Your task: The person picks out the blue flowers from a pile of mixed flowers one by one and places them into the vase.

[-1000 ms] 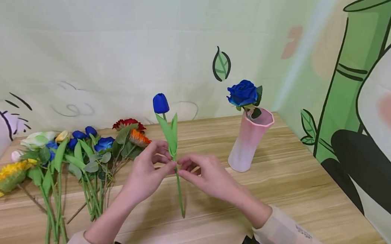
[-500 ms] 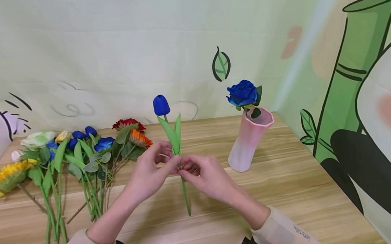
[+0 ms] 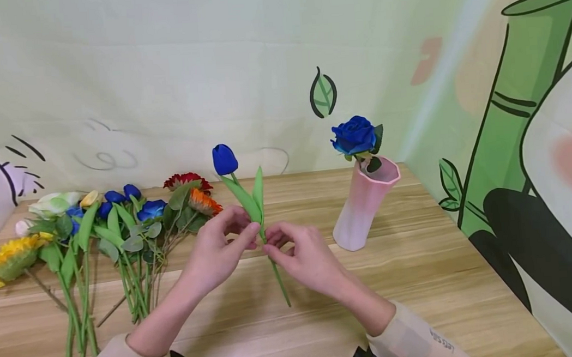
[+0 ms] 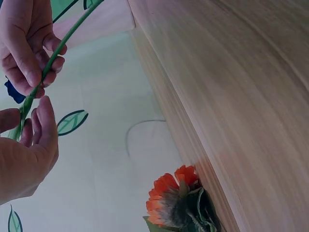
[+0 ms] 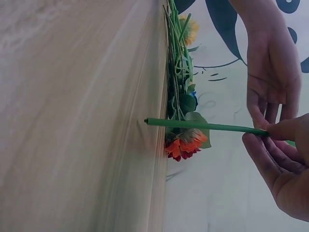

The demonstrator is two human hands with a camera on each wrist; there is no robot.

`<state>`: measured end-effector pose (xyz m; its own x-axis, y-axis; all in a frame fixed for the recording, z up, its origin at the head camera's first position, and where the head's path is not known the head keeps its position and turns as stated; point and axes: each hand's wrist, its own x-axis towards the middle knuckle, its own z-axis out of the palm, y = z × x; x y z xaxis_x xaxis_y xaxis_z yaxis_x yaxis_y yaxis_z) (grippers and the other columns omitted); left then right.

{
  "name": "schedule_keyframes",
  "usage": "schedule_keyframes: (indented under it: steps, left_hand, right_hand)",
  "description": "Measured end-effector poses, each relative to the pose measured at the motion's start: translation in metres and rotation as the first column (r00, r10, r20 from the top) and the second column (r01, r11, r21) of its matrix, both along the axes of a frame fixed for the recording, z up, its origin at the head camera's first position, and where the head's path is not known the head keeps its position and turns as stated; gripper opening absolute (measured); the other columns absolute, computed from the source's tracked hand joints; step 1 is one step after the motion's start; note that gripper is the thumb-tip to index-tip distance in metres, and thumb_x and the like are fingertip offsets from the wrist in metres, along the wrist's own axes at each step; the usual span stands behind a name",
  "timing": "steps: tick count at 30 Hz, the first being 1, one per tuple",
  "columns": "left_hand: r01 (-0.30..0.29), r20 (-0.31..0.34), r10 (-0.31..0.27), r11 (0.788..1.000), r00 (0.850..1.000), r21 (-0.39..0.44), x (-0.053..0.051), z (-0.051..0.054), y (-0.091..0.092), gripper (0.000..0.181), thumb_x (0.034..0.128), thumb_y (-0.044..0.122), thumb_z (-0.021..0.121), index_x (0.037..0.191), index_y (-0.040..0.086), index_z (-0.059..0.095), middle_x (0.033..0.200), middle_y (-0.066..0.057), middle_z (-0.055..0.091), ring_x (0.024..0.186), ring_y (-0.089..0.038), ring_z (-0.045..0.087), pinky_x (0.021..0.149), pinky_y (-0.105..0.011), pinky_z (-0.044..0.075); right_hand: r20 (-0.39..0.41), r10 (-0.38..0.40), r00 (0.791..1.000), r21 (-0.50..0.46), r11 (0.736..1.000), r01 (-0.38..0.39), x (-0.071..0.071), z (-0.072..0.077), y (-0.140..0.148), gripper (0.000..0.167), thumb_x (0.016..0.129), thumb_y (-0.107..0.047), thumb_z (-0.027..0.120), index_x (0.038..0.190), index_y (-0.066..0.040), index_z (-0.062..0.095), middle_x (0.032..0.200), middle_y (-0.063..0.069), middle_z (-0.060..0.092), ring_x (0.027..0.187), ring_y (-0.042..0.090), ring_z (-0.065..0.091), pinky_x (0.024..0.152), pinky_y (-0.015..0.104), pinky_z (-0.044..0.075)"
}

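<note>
A blue tulip (image 3: pixel 225 160) with two green leaves tilts left above the table, its stem (image 3: pixel 280 281) slanting down to the right. My left hand (image 3: pixel 220 253) pinches it where leaves and stem meet. Just below, my right hand (image 3: pixel 310 258) pinches the stem between thumb and fingers. Both hands' fingertips are close together. In the right wrist view the bare stem (image 5: pixel 207 126) sticks out from the right hand (image 5: pixel 289 164). The left wrist view shows the left hand (image 4: pixel 29 159) around the leaf base and the right hand (image 4: pixel 30 43) on the stem.
A pink and white vase (image 3: pixel 360 209) holding a blue rose (image 3: pixel 354 136) stands to the right. On the left of the wooden table (image 3: pixel 421 301) lie several flowers, among them a sunflower (image 3: pixel 12 255), blue blooms, a red one and an orange one (image 3: pixel 204 201).
The tulip has tilted: its bloom has moved left and slightly down, while the lower stem end has swung right and up. Both hands stay in nearly the same place.
</note>
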<state>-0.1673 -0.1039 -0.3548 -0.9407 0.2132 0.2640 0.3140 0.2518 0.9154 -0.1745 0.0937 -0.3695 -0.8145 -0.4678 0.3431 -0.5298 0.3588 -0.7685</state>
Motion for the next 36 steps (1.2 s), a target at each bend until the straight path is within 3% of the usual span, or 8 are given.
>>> schedule_keyframes:
  steps: [6, 10, 13, 16, 21, 27, 36]
  left_hand:
    - [-0.038, -0.059, 0.032, 0.992, 0.998, -0.117, -0.003, 0.000, -0.011, 0.025, 0.1075, 0.021, 0.057, 0.119, 0.001, 0.067, 0.107, -0.010, 0.070, 0.098, -0.025, 0.066, 0.086, -0.044, 0.057]
    - [-0.083, -0.067, 0.070, 0.969, 0.995, -0.231, -0.006, -0.004, -0.022, 0.025, 0.1071, 0.022, 0.058, 0.120, 0.003, 0.068, 0.108, -0.008, 0.069, 0.099, -0.024, 0.064, 0.087, -0.045, 0.055]
    - [-0.085, -0.036, 0.078, 0.928, 0.996, -0.363, -0.006, -0.007, -0.032, 0.025, 0.1045, 0.021, 0.062, 0.120, 0.003, 0.069, 0.111, -0.010, 0.069, 0.100, -0.027, 0.064, 0.086, -0.047, 0.054]
    - [-0.056, 0.000, 0.064, 0.862, 0.998, -0.504, -0.006, -0.009, -0.041, 0.027, 0.1015, 0.022, 0.065, 0.120, 0.002, 0.069, 0.115, -0.015, 0.068, 0.103, -0.033, 0.064, 0.085, -0.051, 0.054]
    - [-0.004, 0.045, 0.041, 0.774, 0.998, -0.634, -0.006, -0.015, -0.052, 0.031, 0.0981, 0.021, 0.070, 0.121, -0.001, 0.069, 0.117, -0.022, 0.067, 0.108, -0.040, 0.063, 0.089, -0.055, 0.052]
    - [0.028, 0.056, 0.016, 0.722, 0.998, -0.691, -0.007, -0.022, -0.061, 0.033, 0.0923, 0.016, 0.075, 0.117, -0.005, 0.068, 0.114, -0.023, 0.066, 0.109, -0.044, 0.061, 0.092, -0.059, 0.050]
    - [0.037, 0.070, 0.025, 0.654, 0.997, -0.756, -0.007, -0.032, -0.067, 0.036, 0.0838, 0.007, 0.077, 0.115, -0.009, 0.069, 0.112, -0.024, 0.063, 0.106, -0.046, 0.061, 0.095, -0.060, 0.048]
  right_hand:
    - [-0.010, -0.038, 0.999, 0.012, 0.999, 0.038, -0.001, 0.001, 0.003, 0.012, 0.095, -0.001, 0.072, 0.106, -0.003, 0.070, 0.092, 0.005, 0.072, 0.086, 0.014, 0.069, 0.069, 0.027, 0.060]
    - [-0.018, -0.062, 0.998, 0.017, 0.998, 0.063, -0.002, 0.002, 0.006, 0.012, 0.094, -0.002, 0.073, 0.106, -0.003, 0.070, 0.092, 0.003, 0.072, 0.086, 0.014, 0.069, 0.068, 0.027, 0.060]
    - [-0.019, -0.066, 0.998, 0.013, 0.998, 0.067, -0.003, 0.003, 0.008, 0.011, 0.094, -0.001, 0.073, 0.105, -0.002, 0.070, 0.092, 0.003, 0.072, 0.086, 0.014, 0.069, 0.068, 0.028, 0.060]
    - [-0.026, -0.067, 0.997, 0.006, 0.998, 0.067, -0.003, 0.003, 0.009, 0.012, 0.094, -0.001, 0.073, 0.105, -0.001, 0.070, 0.091, 0.004, 0.071, 0.085, 0.015, 0.069, 0.068, 0.028, 0.060]
    - [-0.038, -0.079, 0.996, -0.003, 0.997, 0.079, -0.005, 0.002, 0.012, 0.012, 0.093, 0.000, 0.074, 0.104, -0.001, 0.069, 0.090, 0.004, 0.071, 0.084, 0.015, 0.069, 0.067, 0.026, 0.060]
    - [-0.038, -0.079, 0.996, -0.004, 0.997, 0.078, -0.005, 0.004, 0.015, 0.012, 0.093, 0.000, 0.074, 0.104, -0.001, 0.070, 0.091, 0.004, 0.071, 0.085, 0.015, 0.069, 0.067, 0.026, 0.060]
    - [-0.053, -0.078, 0.996, -0.013, 0.997, 0.078, -0.006, 0.007, 0.020, 0.013, 0.092, 0.000, 0.074, 0.105, -0.002, 0.070, 0.092, 0.005, 0.072, 0.085, 0.015, 0.069, 0.068, 0.027, 0.060]
